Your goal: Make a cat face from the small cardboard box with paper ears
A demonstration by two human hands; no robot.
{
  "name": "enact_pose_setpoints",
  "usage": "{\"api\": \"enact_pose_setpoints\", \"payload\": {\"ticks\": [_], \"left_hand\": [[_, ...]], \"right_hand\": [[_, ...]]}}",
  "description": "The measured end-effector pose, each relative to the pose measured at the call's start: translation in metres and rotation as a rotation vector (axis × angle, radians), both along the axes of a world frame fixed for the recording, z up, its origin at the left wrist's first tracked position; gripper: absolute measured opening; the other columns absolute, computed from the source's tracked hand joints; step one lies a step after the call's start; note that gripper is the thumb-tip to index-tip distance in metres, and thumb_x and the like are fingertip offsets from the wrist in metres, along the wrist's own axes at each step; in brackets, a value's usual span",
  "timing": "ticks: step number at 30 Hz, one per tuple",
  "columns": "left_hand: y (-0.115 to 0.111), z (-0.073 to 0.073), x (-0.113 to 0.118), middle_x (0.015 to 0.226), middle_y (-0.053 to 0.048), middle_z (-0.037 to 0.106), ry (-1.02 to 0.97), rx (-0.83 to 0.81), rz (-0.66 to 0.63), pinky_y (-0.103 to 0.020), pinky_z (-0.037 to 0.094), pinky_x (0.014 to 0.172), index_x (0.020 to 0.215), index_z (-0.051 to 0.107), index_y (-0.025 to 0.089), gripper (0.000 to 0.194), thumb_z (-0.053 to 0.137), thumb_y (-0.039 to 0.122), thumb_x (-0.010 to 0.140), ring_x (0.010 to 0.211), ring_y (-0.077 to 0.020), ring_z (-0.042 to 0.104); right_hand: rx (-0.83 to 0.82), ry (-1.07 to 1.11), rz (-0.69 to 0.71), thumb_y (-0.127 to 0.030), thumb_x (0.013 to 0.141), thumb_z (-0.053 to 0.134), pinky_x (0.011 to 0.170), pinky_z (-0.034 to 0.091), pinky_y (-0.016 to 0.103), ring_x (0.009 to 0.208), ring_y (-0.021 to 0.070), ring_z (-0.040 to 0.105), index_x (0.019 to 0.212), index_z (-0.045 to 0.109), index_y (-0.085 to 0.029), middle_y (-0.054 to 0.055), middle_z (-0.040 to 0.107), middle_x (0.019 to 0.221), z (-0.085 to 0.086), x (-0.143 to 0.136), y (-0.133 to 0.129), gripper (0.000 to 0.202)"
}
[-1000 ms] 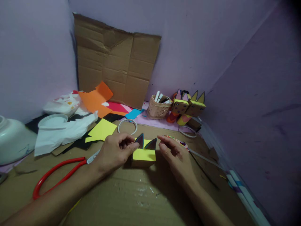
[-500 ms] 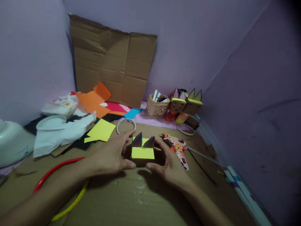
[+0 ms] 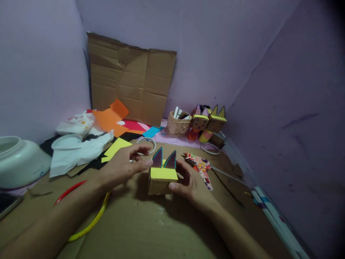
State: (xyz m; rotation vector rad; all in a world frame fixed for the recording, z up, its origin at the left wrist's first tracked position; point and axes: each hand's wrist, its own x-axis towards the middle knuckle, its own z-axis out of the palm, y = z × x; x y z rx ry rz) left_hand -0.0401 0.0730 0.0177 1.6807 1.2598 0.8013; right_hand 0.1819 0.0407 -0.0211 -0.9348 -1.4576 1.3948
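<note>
A small cardboard box point(image 3: 161, 186) with a yellow paper top point(image 3: 164, 173) is in front of me, its plain brown front side towards me. Two pointed dark purple paper ears point(image 3: 170, 160) with blue edges stand up from its top. My right hand point(image 3: 192, 181) grips the box at its right side, thumb at the front corner and fingers behind. Just left of the left ear is my left hand point(image 3: 126, 163), its fingers and thumb apart with nothing between them. The thumb tip is close to the ear; I cannot tell whether it touches.
A patterned glue gun point(image 3: 201, 166) lies right of the box. Behind stand a basket of markers point(image 3: 179, 124) and two eared box figures point(image 3: 217, 124). Yellow paper point(image 3: 115, 148), tissue point(image 3: 88, 153) and a white pot point(image 3: 24, 162) are left. A red-and-yellow hoop point(image 3: 93, 225) lies under my left forearm.
My left hand has come off the box's left side and moved up and left. The box has tilted so more of its front shows, and its ears look more upright.
</note>
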Motion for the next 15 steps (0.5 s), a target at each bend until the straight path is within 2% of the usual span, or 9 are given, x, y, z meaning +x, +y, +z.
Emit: {"api": "enact_pose_setpoints", "payload": {"ticks": [4,6,10,15], "left_hand": [[-0.012,-0.003,0.0,0.075,-0.002,0.065,0.004,-0.044,-0.017,-0.03,0.045,0.061,0.091,0.069,0.018,0.032,0.069,0.038,0.066,0.066,-0.0175,0.057],[-0.018,-0.003,0.003,0.075,-0.002,0.065,0.083,-0.037,-0.023,-0.03,0.044,0.062,0.084,0.068,0.017,0.024,0.065,0.034,0.066,0.065,-0.0172,0.057],[-0.025,-0.001,0.008,0.067,0.0,0.063,0.175,0.038,-0.032,-0.028,0.041,0.057,0.077,0.066,0.017,0.018,0.058,0.031,0.069,0.06,-0.0157,0.054],[-0.027,-0.002,0.009,0.066,0.002,0.061,0.263,0.155,-0.016,-0.027,0.038,0.057,0.07,0.064,0.02,0.008,0.057,0.023,0.069,0.062,-0.0157,0.054]], "right_hand": [[0.064,-0.094,0.071,-0.028,0.069,0.076,0.099,0.048,0.048,0.116,0.0287,0.061,0.124,0.056,-0.025,0.009,0.065,0.128,-0.008,-0.005,-0.006,0.058],[0.132,-0.143,0.048,-0.024,0.068,0.076,0.103,0.045,0.049,0.119,0.0292,0.059,0.126,0.055,-0.023,0.01,0.064,0.129,-0.013,-0.006,-0.008,0.062],[0.187,-0.242,-0.029,-0.024,0.06,0.083,0.106,0.04,0.052,0.126,0.0332,0.052,0.135,0.047,-0.023,0.014,0.054,0.139,-0.017,-0.01,-0.012,0.083],[0.184,-0.26,-0.07,-0.024,0.061,0.083,0.1,0.046,0.047,0.117,0.0303,0.059,0.13,0.052,-0.022,0.011,0.062,0.128,-0.016,-0.018,-0.013,0.076]]}}
